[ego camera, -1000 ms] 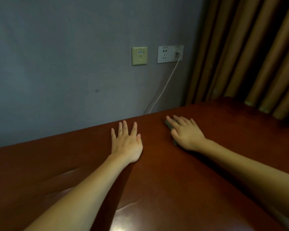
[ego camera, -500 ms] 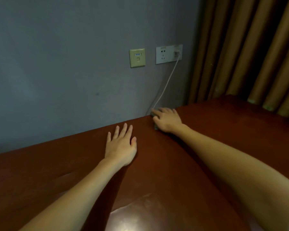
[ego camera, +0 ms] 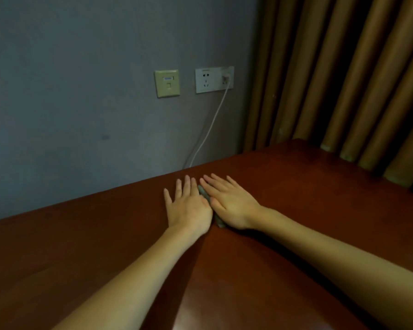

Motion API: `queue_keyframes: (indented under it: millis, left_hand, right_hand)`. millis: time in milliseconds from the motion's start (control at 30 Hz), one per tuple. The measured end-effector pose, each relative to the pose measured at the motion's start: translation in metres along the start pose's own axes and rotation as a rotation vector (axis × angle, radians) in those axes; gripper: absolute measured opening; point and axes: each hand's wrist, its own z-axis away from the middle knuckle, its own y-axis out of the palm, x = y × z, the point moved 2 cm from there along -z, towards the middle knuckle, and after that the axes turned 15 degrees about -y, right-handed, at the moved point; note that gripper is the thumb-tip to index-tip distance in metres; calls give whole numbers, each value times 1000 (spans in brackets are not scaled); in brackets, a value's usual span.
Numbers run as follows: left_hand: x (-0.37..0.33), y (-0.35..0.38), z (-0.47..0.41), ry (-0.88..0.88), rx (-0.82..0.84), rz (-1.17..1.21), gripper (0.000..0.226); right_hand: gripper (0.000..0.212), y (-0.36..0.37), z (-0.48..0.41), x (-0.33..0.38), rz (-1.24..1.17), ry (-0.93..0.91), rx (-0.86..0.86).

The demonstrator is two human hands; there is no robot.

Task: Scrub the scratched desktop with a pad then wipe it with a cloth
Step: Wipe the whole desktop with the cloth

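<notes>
Reddish-brown wooden desktop (ego camera: pixel 296 210) with smooth glossy varnish and a pale sheen at its near edge, grey coarse-looking pad (ego camera: pixel 204 193) on it, matt grey painted wall (ego camera: pixel 81 103) behind the desktop, smooth plastic socket plates (ego camera: pixel 214 79) above it, tan cloth curtain (ego camera: pixel 343 79) in matt folds beside it

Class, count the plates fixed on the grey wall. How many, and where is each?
2. A beige plate on the left; a white socket plate, cable plugged in, beside it nearer the curtain, which may hide others.

Flat on the surface (ego camera: pixel 296 210), side by side: left hand (ego camera: pixel 188 210) and right hand (ego camera: pixel 231 206). Under the right hand, the pad (ego camera: pixel 204 194). Behind, the wall (ego camera: pixel 81 91).
</notes>
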Motion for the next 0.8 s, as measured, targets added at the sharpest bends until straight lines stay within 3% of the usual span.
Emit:
queue_keyframes:
  millis: [233, 433, 600, 800]
  left_hand:
    - [3, 2, -2, -8, -23, 59, 56]
    - [3, 0, 1, -7, -16, 67, 56]
    - [0, 1, 1, -18, -25, 34, 56]
    - [0, 0, 0, -34, -31, 14, 56]
  right_hand:
    - [49, -4, -71, -62, -18, 92, -82]
    - [50, -14, -12, -143, 61, 326, -71]
    - [61, -14, 42, -81, 59, 218, -17]
    - [51, -3, -23, -35, 27, 48, -72]
